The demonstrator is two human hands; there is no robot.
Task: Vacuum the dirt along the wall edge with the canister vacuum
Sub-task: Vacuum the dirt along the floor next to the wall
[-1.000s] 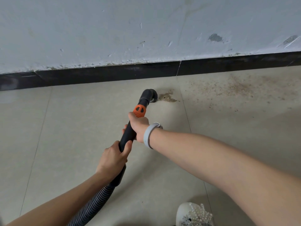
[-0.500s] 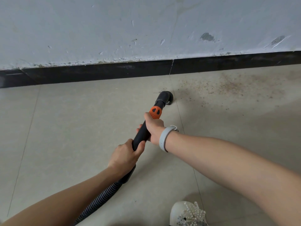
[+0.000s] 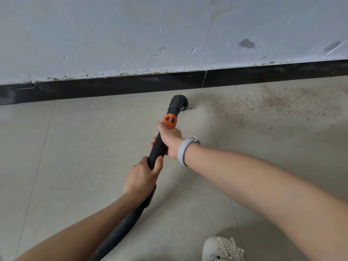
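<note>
A black vacuum wand [image 3: 159, 147] with an orange collar [image 3: 169, 120] slants across the tiled floor toward the wall. Its round brush nozzle [image 3: 179, 102] rests on the floor just in front of the black skirting [image 3: 116, 85]. My right hand [image 3: 170, 141], with a grey wristband, grips the wand just below the collar. My left hand [image 3: 141, 178] grips the wand lower down, where the ribbed hose [image 3: 120, 228] joins it. Brown dirt [image 3: 273, 102] is scattered over the tile to the right of the nozzle, up to the skirting.
A scuffed pale wall [image 3: 169, 34] rises above the skirting. A white beaded shoe [image 3: 223, 249] shows at the bottom edge, right of the hose. Beige floor tiles [image 3: 84, 147] spread to the left of the wand.
The small dirt pile by the nozzle a second ago is gone. The nozzle has moved forward, closer to the skirting. Both hands keep their grip on the wand.
</note>
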